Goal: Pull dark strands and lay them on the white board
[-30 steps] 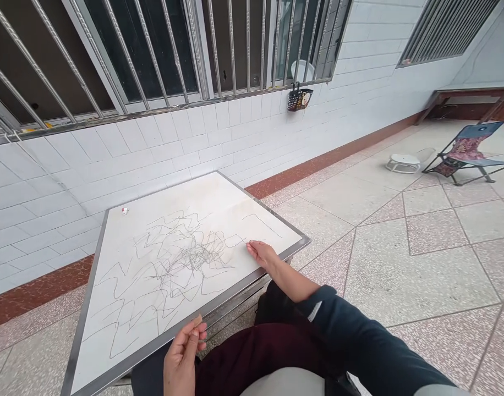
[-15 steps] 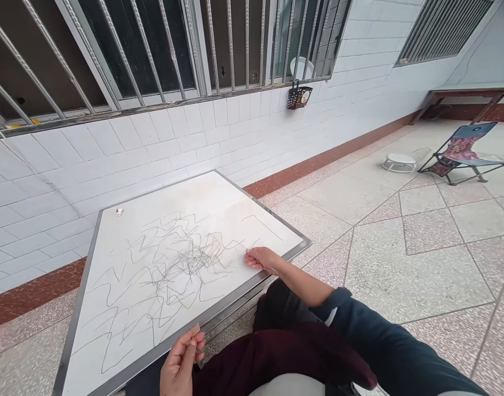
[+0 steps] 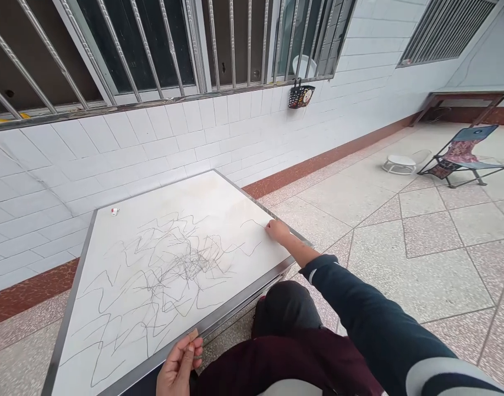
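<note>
A white table [image 3: 124, 258] with a grey metal rim stands before me. Many thin dark strands [image 3: 190, 264], like hair or thread, lie scattered on it, densest in a tangle near the middle. My right hand [image 3: 278, 230] is at the table's right side, fingers pinched at the end of one curved strand [image 3: 252, 221]. My left hand [image 3: 181, 357] is closed at the near edge, holding a small flat tan piece [image 3: 193, 334] between thumb and fingers. Whether strands are also held in that hand is too fine to tell.
A small red-and-white item [image 3: 115, 211] lies at the table's far left corner. Behind runs a white tiled wall [image 3: 161, 132] with barred windows. A black basket [image 3: 300, 96] hangs from the bars. A folding chair [image 3: 462, 154] and a white stool [image 3: 399, 164] stand at right.
My right hand has moved away from me and to the right, from near the table's front edge to the strand by the right side. The left hand stays nearly in place, still holding the tan piece.
</note>
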A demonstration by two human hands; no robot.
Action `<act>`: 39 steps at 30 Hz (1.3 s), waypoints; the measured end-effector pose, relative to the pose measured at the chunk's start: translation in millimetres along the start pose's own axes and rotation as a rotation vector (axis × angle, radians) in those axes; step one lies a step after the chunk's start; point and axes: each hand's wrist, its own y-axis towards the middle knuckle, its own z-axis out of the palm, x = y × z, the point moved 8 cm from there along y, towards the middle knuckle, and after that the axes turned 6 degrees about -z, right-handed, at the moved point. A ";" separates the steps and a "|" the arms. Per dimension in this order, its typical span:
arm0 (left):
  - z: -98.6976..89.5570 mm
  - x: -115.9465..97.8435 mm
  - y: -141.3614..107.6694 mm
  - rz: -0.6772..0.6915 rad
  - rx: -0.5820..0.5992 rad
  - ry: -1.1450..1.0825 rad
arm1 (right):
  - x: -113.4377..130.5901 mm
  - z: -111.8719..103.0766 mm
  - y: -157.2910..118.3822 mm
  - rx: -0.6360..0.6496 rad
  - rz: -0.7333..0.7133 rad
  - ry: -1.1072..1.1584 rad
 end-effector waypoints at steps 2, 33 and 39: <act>1.4 1.0 -1.0 -0.022 0.032 0.003 | 9.6 -5.0 -5.4 -0.013 -0.027 0.010; 33.1 -80.0 -78.6 0.302 0.143 -0.337 | 166.2 66.8 -328.7 0.772 -0.495 0.960; 35.4 -77.7 -81.2 0.278 0.192 -0.413 | 166.4 57.5 -331.9 0.624 -0.584 0.838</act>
